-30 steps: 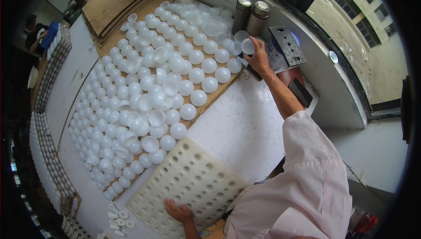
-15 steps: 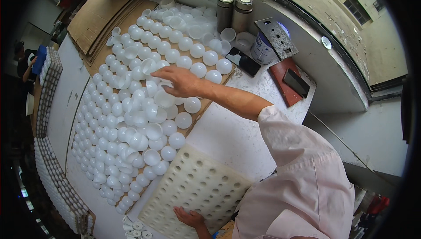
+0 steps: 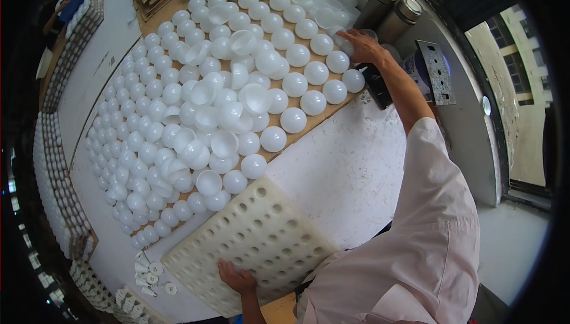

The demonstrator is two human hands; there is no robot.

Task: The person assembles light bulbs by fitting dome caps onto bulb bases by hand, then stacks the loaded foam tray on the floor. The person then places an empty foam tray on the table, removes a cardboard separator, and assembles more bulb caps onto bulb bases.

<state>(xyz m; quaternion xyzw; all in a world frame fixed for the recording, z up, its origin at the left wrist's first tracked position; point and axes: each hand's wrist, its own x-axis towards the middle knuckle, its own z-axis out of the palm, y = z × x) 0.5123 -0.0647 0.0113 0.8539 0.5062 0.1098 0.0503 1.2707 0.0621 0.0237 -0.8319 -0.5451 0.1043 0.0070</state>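
My left hand (image 3: 237,277) rests on the near side of a cream board (image 3: 270,240) with rows of round holes, its fingers apart and nothing in them. Far off to the right, my right hand (image 3: 363,48) has its fingers bent around a translucent white dome cover (image 3: 342,41), partly hidden beneath them. It is at the edge of a large spread of white domes. Many glossy domes (image 3: 293,120) sit in rows on a brown cardboard sheet (image 3: 279,156). Loose hollow dome covers (image 3: 255,98) lie tipped over on top of them, some with the open side up.
Two metal flasks (image 3: 399,20) stand beyond my right hand, by the wall. A dark phone (image 3: 376,86) and a metal plate with holes (image 3: 436,73) are beside my right forearm. Small white parts (image 3: 154,269) lie left of the board. Stacked trays of domes (image 3: 56,169) line the left side.
My right hand has moved right, from above the middle of the domes to their edge near the flasks. My left hand stays on the board. The whole view has shifted.
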